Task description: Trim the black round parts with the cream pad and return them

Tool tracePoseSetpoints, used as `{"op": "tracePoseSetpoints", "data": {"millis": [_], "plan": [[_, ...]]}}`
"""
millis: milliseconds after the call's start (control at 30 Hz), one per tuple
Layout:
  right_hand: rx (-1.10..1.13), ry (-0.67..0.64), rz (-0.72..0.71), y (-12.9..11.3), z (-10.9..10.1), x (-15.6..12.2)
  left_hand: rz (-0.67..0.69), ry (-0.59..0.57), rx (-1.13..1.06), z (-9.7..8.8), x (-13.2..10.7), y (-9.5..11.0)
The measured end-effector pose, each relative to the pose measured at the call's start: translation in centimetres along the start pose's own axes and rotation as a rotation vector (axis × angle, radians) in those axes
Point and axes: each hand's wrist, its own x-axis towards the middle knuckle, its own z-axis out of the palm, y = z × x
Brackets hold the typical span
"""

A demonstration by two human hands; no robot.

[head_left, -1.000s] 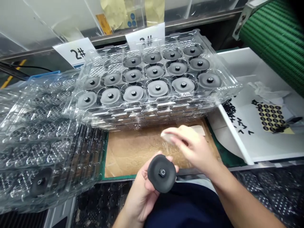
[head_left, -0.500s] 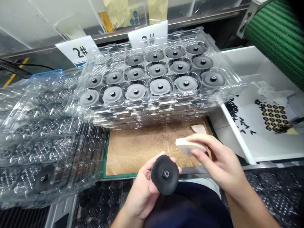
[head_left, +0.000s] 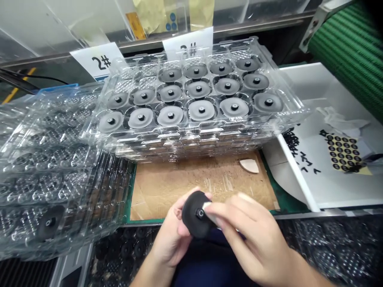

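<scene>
My left hand (head_left: pixel 172 235) grips a round black disc (head_left: pixel 193 221) with a small raised hub at its centre, its hub side facing up toward me. Between the fingertips of my right hand (head_left: pixel 254 235) is a white pad (head_left: pixel 208 206), mostly covered by the fingers. The pad's tip meets the disc's face close to the hub. Beyond both hands lies a sheet of cardboard (head_left: pixel 179 183), and a second pale wedge-shaped piece (head_left: pixel 249 166) rests at its right end.
A stack of clear plastic trays (head_left: pixel 191 131) holds several similar discs in its top tray. More clear trays (head_left: pixel 60 159) are piled at left. On the right, a white bin (head_left: pixel 326 191) contains small black parts and a sticker sheet (head_left: pixel 343 151). A green roller (head_left: pixel 350 48) hangs above.
My right hand has moved left and down, bringing the white pad onto the disc. My left hand has shifted slightly left with the disc, which is now turned a little.
</scene>
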Motion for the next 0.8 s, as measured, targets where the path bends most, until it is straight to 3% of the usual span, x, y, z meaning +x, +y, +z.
{"op": "tracePoseSetpoints", "data": {"millis": [133, 233, 300, 367, 433, 500, 667, 800], "plan": [[0.298, -0.045, 0.188, 0.7, -0.2, -2.0, 0.102, 0.022, -0.028, -0.2, 0.3, -0.3], [0.235, 0.176, 0.381, 0.8, -0.7, -1.8, 0.132, 0.015, -0.018, 0.2, 0.3, -0.7], [0.145, 0.296, 0.293, 0.6, -0.8, -1.0, 0.129, 0.011, -0.015, 0.6, 0.3, -0.7], [0.116, 0.233, 0.098, 0.5, -0.7, 0.1, 0.121, 0.024, -0.011, 0.7, 0.1, -0.7], [0.067, 0.055, 0.031, 0.5, -0.6, 1.0, 0.113, 0.084, 0.007, 0.6, 0.1, -0.6], [-0.032, -0.048, 0.102, 0.7, -0.5, 1.5, 0.113, 0.139, 0.013, 0.4, 0.3, -0.5], [-0.016, 0.057, 0.102, 0.8, -0.6, 1.3, 0.048, 0.091, -0.017, 0.3, 1.0, -1.1], [-0.108, -0.068, 0.224, 0.5, -0.9, 1.4, 0.038, 0.137, -0.038, 0.7, 1.0, -1.4]]}}
